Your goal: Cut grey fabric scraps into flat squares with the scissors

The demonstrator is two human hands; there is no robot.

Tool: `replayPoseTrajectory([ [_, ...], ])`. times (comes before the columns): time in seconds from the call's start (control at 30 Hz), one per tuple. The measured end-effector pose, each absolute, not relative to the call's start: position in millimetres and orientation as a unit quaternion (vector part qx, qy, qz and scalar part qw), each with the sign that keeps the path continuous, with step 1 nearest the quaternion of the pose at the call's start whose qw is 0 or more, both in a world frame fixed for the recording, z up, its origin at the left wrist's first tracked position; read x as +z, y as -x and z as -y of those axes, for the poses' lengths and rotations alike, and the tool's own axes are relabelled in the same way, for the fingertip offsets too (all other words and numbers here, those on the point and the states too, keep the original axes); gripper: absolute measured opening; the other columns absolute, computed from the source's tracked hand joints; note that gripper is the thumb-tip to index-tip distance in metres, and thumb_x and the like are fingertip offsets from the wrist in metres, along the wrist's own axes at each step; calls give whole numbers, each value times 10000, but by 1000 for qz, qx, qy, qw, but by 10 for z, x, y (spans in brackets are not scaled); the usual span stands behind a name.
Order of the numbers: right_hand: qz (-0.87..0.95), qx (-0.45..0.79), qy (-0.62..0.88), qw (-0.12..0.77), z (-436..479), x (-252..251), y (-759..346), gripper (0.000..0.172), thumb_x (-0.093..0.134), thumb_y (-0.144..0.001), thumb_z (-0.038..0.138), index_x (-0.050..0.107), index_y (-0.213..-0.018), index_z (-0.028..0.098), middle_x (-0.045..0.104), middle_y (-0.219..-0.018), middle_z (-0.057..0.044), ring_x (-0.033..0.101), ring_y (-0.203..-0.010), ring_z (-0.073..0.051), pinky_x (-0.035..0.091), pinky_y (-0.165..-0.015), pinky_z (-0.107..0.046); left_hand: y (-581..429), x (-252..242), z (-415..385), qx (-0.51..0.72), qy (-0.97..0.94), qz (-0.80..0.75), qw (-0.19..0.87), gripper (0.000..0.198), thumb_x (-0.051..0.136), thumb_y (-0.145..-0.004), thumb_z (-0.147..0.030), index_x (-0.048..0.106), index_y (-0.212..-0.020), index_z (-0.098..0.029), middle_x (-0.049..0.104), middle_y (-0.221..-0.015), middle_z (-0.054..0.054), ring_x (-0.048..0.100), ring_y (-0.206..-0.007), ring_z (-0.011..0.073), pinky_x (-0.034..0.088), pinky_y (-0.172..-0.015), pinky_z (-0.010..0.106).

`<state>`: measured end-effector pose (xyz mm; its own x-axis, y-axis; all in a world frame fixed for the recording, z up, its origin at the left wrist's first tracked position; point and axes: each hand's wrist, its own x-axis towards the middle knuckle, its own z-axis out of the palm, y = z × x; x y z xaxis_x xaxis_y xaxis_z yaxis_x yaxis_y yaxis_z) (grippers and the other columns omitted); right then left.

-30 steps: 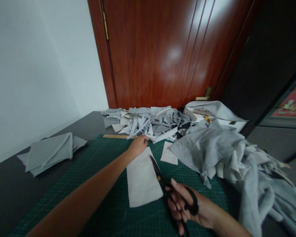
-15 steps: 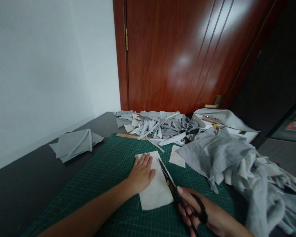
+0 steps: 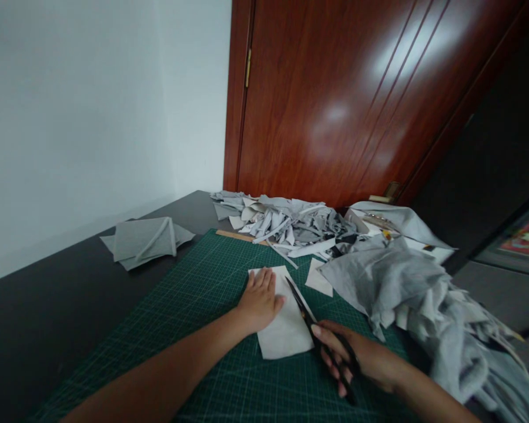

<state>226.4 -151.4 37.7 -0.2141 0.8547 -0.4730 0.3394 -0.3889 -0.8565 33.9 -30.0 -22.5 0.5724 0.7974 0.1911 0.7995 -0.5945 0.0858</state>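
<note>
"What sits left of your green cutting mat (image 3: pixel 194 288)?"

"You have a stack of grey cloth pieces (image 3: pixel 141 241) there, on the dark table (image 3: pixel 70 305). A wooden strip (image 3: pixel 233 235) lies along the mat's far edge; any markings are too small to read."

"And your left hand (image 3: pixel 260 299)?"

"Palm down above the mat's middle, fingers straight and slightly spread on the white cloth piece (image 3: pixel 284 335), which lies flat on the mat. Your forearm slants in over the near left. A heap of scraps (image 3: pixel 291 220) covers part of the far edge."

"Your right?"

"Your right hand (image 3: pixel 335 341) comes in over the mat's right half, thumb uppermost, fingers wrapped round the handles of the black scissors (image 3: pixel 307 320). Their blades run along the white piece's right edge; you can't tell whether they touch. Beyond the mat's far right, your white box (image 3: pixel 443 254) bears a dark mark, unreadable here."
</note>
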Motion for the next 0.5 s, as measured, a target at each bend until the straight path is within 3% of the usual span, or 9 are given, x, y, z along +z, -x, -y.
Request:
replayPoseTrajectory([
  [0.5,479,619,580,226,1518,284,-2243,573,537,-773,749,508,-879,188,543,-625,54,573,-480,-92,519,-406,-201,-349,-232,295,-112,886,449,-5,658,215,-1011,-468,340,-1456,1,305,-1528,210,176,-1457,319,135,-1176,538],
])
